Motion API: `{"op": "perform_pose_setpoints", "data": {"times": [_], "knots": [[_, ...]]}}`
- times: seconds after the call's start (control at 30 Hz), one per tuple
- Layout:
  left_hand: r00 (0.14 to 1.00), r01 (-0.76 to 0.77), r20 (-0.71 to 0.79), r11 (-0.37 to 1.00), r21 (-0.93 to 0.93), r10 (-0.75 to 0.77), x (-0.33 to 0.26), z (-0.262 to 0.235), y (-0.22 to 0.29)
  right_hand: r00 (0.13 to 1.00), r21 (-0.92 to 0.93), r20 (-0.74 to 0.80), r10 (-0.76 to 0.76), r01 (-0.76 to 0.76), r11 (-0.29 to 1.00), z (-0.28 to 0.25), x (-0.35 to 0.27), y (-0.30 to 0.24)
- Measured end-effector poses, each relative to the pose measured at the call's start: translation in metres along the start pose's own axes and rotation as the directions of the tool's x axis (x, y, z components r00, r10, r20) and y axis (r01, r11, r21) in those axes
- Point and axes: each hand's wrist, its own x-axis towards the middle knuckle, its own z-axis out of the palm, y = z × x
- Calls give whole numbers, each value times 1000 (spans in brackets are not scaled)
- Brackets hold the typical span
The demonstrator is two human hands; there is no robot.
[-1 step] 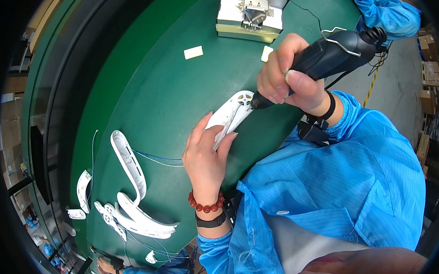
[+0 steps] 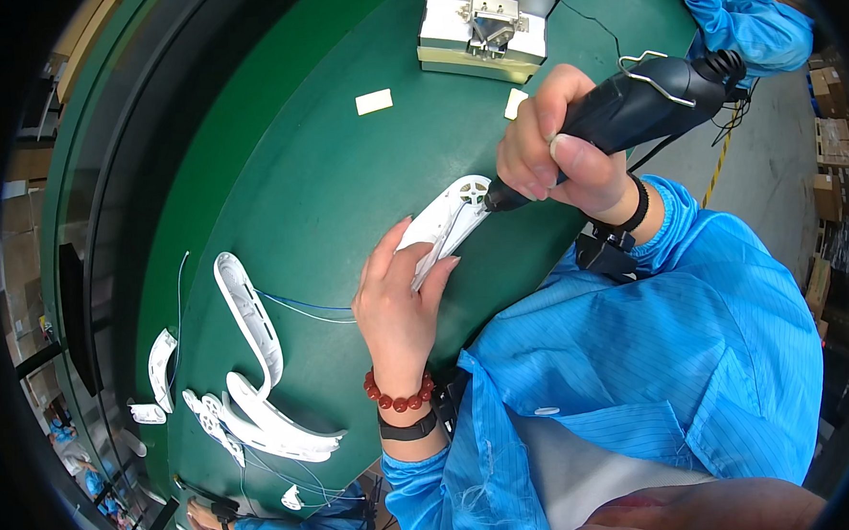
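1. Left hand [image 2: 398, 305] presses flat on the white plastic arm piece [image 2: 446, 221] near the bench's [image 2: 314, 165] near edge.
2. Right hand [image 2: 553, 153] is clamped round the black electric screwdriver [image 2: 642, 105], tip in the piece's round end.
3. Risk: the bit could slip and scar plastic if pressure eases.
4. Green bench; white fixture block [image 2: 489, 22] at far edge, cartons beyond.

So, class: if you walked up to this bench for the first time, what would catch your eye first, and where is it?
Mid-frame, the right hand grips a black electric screwdriver, its tip on the round end of a white plastic arm that the left hand presses onto the green table. At lower left lie more curved white parts, and a white fixture block sits at the top edge.
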Motion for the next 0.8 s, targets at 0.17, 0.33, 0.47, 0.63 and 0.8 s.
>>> {"op": "perform_pose_setpoints", "data": {"times": [0.17,0.33,0.47,0.63,0.8], "knots": [[1000,-19,-17,1000,15,19,-2,1,0,999,-24,-27,32,-33,999,2,1,-1],[997,-72,-14,995,74,73,-5,2,2,987,-220,-70,145,-157,963,10,3,-4],[990,-136,-14,979,151,140,-10,4,5,982,-342,-44,181,-185,921,15,3,-3],[984,-172,-8,963,208,178,-14,7,5,978,-367,-55,199,-205,907,17,1,0],[981,-186,-17,960,208,194,-15,8,5,981,-403,-35,192,-190,895,16,-3,-2]]}}
